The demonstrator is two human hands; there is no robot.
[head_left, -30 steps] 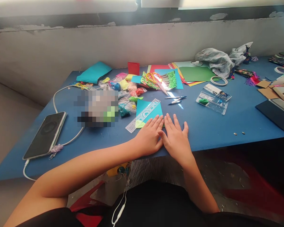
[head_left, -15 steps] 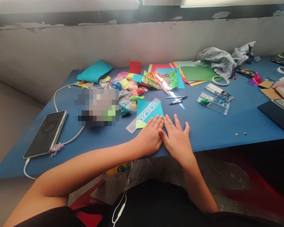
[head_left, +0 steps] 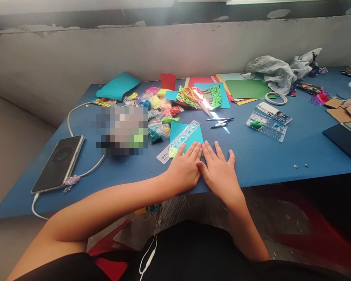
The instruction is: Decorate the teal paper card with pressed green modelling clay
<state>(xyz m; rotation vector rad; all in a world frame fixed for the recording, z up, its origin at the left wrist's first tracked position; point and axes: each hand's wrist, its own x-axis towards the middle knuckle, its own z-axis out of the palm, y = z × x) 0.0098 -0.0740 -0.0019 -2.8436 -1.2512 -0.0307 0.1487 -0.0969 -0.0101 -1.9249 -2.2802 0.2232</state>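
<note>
My left hand (head_left: pixel 186 168) lies flat with its fingers stretched out, over the lower edge of a blue paper square (head_left: pixel 178 129). A clear stencil ruler (head_left: pixel 179 141) rests slantwise across that paper, and a light green piece (head_left: pixel 172 152) shows at the paper's lower left corner. Beside it, my right hand (head_left: pixel 220 169) is spread palm down on the blue table (head_left: pixel 269 156), its index fingertip by the paper's lower right corner. The two hands touch near the thumbs. Whatever lies under the palms is hidden.
Bags of coloured clay (head_left: pixel 163 121) lie behind the ruler, with scissors (head_left: pixel 197 97) and pens (head_left: pixel 220 124) to their right. A phone (head_left: pixel 58 164) with a white cable is at the left. A clear plastic case (head_left: pixel 267 127) and a tape roll (head_left: pixel 276 98) sit at the right.
The fingers of my left hand have spread a little, with the index finger now apart from the others. My right hand stays in place. The camera view has shifted slightly.
</note>
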